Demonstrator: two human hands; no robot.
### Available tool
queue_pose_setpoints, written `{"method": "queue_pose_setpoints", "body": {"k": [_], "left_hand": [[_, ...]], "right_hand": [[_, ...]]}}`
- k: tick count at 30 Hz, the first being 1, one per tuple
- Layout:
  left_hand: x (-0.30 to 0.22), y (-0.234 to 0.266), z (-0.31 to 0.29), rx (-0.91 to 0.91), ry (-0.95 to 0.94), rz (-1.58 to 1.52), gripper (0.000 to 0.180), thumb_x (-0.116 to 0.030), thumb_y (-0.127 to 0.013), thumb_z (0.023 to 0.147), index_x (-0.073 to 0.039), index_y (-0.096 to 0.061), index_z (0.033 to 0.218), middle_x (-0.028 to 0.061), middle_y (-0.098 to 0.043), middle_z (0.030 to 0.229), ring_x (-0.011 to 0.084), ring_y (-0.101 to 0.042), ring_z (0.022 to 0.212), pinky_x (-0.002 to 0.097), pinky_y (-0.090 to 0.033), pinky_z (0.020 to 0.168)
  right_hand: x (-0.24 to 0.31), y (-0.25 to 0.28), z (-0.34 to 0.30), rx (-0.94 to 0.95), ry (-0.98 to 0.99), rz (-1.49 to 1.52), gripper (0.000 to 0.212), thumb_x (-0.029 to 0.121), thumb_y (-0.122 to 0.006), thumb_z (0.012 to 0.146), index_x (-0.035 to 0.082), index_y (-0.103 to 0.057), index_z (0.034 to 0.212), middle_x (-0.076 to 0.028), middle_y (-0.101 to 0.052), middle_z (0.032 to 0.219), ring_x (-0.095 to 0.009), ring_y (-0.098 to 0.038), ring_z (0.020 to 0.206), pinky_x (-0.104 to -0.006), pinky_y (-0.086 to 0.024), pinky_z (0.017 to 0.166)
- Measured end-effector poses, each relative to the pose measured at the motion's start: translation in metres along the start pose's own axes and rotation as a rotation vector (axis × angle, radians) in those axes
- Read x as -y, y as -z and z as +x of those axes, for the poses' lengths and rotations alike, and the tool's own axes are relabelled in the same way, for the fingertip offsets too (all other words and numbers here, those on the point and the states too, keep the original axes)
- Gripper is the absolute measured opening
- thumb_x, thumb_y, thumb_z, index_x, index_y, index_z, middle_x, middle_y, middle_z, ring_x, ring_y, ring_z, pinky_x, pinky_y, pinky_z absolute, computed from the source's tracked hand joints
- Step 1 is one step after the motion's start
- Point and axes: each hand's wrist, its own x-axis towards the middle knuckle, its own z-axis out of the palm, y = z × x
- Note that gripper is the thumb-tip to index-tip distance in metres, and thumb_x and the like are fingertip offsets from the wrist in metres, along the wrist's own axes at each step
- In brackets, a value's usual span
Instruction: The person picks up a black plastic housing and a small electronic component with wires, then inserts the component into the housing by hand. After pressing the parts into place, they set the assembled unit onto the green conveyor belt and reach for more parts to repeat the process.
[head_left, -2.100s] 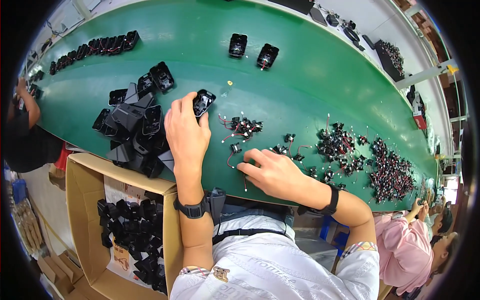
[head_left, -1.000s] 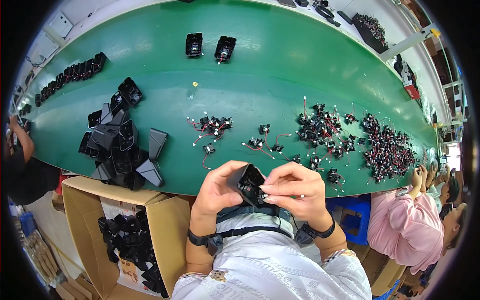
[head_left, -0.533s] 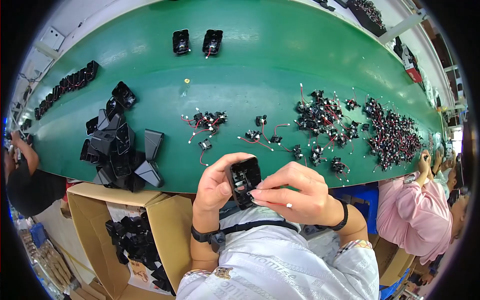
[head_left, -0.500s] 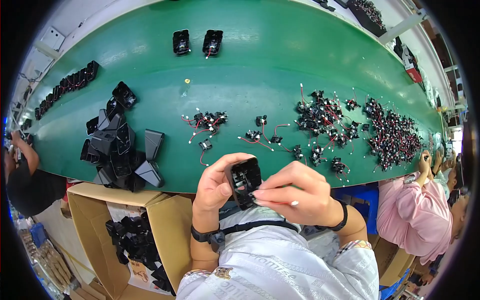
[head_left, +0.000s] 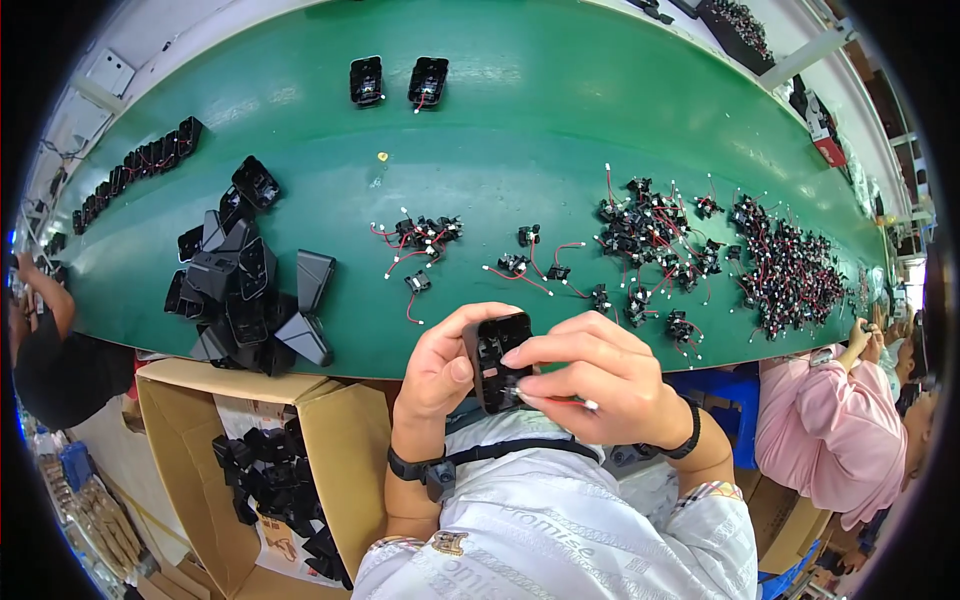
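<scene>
In the head view, the black, hollow plastic housing with an open face (head_left: 507, 328) is held up in front of the person's torso, just off the near edge of the long green-topped table (head_left: 480, 190). It looks light and stiff, its smooth outer walls perhaps a little slippery; the small fittings inside seem the fragile part, so the outer side walls look the best place to take hold. The left hand (head_left: 432, 365) is closed around it, thumb along the left wall and fingers curling behind, the forearm rising from the lower edge. The right hand (head_left: 603, 378) comes in from the right, back of the hand upward, its fingertips spread narrowly at the open face; whether they pinch anything there cannot be told. A small white plug-like connector (head_left: 591, 405) shows beside that hand's lower fingers. Beyond the hands lies a loose cluster of small black parts with red wires (head_left: 425, 235).
</scene>
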Motion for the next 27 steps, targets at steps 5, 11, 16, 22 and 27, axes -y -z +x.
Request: {"method": "queue_pose_setpoints", "body": {"k": [5, 11, 16, 22, 27], "left_hand": [[0.001, 0.004, -0.001, -0.021, -0.005, 0.054, 0.083, -0.05, -0.075, 0.089, 0.008, -0.045, 0.142, 0.0136, -0.061, 0.13, 0.0183, -0.061, 0.118, 0.0308, -0.05, 0.096], [-0.003, -0.006, -0.002, -0.07, -0.066, 0.127, 0.082, -0.048, -0.077, 0.088, 0.007, -0.047, 0.14, 0.0121, -0.06, 0.13, 0.0171, -0.061, 0.118, 0.0306, -0.05, 0.097], [-0.002, -0.006, -0.002, -0.105, -0.103, 0.14, 0.082, -0.049, -0.077, 0.089, 0.007, -0.046, 0.14, 0.0131, -0.06, 0.129, 0.0173, -0.062, 0.116, 0.0303, -0.051, 0.095], [-0.002, -0.008, -0.002, -0.103, -0.122, 0.131, 0.082, -0.049, -0.076, 0.089, 0.007, -0.045, 0.14, 0.0144, -0.061, 0.127, 0.0197, -0.065, 0.112, 0.0313, -0.052, 0.094], [-0.001, -0.013, 0.0, -0.121, -0.128, 0.121, 0.083, -0.051, -0.077, 0.088, 0.008, -0.044, 0.138, 0.0158, -0.064, 0.121, 0.0237, -0.069, 0.104, 0.0345, -0.056, 0.089]], "right_hand": [[0.002, -0.004, -0.006, -0.132, -0.129, 0.131, 0.022, -0.004, -0.079, 0.068, 0.005, -0.063, 0.08, -0.011, -0.075, 0.1, -0.02, -0.067, 0.068, -0.0286, -0.056, 0.06], [0.006, -0.005, -0.006, -0.12, -0.14, -0.014, 0.029, 0.001, -0.084, 0.071, 0.007, -0.077, 0.098, -0.01, -0.074, 0.091, -0.02, -0.071, 0.071, -0.0274, -0.057, 0.059], [0.012, -0.008, 0.001, -0.187, -0.126, -0.075, 0.027, 0.001, -0.086, 0.069, 0.009, -0.078, 0.094, -0.005, -0.072, 0.089, -0.018, -0.067, 0.07, -0.0272, -0.055, 0.059], [0.008, -0.015, -0.006, -0.231, -0.122, -0.067, 0.027, 0.001, -0.088, 0.067, 0.01, -0.078, 0.09, -0.003, -0.069, 0.085, -0.017, -0.065, 0.067, -0.0282, -0.051, 0.057], [0.007, -0.024, -0.013, -0.288, -0.177, -0.003, 0.025, 0.002, -0.089, 0.068, 0.009, -0.077, 0.089, -0.003, -0.069, 0.083, -0.018, -0.064, 0.066, -0.0291, -0.051, 0.057]]}}
